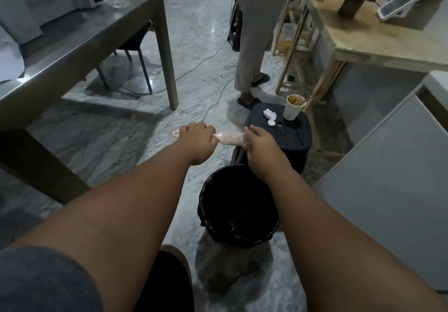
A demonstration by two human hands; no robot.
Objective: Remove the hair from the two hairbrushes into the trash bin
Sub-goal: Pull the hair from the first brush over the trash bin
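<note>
A pink round hairbrush (229, 138) is held level in front of me, beyond the far rim of the trash bin. My left hand (197, 139) is wrapped around its handle, whose end sticks out to the left. My right hand (259, 143) pinches at the far right end of the bristle head, and thin dark hair strands hang down from there toward the bin. The trash bin (206, 205) is round, lined with a black bag, and stands on the floor under my right forearm. Only one hairbrush is in view.
A black plastic stool (291, 134) behind the bin carries a paper cup (293, 108) and a crumpled tissue (270, 116). A grey metal table (80, 35) stands at left, a wooden table (378, 42) at right. Another person (257, 35) stands ahead. Cables cross the marble floor.
</note>
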